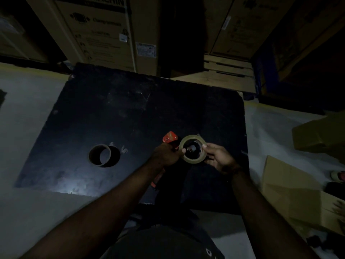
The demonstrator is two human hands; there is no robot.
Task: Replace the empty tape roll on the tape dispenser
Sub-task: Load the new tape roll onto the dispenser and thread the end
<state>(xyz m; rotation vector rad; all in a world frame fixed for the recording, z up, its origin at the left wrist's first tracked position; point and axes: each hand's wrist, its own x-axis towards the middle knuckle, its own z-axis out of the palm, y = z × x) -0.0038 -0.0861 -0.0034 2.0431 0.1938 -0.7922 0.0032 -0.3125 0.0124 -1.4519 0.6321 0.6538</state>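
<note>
Midway through the swap, a person's left hand (pixel 166 156) grips the red tape dispenser (pixel 170 137) while the right hand (pixel 218 158) curls round the rim of a fresh tape roll (pixel 194 160). The roll is held over the dispenser's hub, above the bench (pixel 130 113) toward its near edge. An empty cardboard core (pixel 114 156) lies on its side toward the bench's near left corner. Seating the roll well likely means keeping it square to the hub, pressing evenly, and checking the unwind direction, which the dim light hides.
</note>
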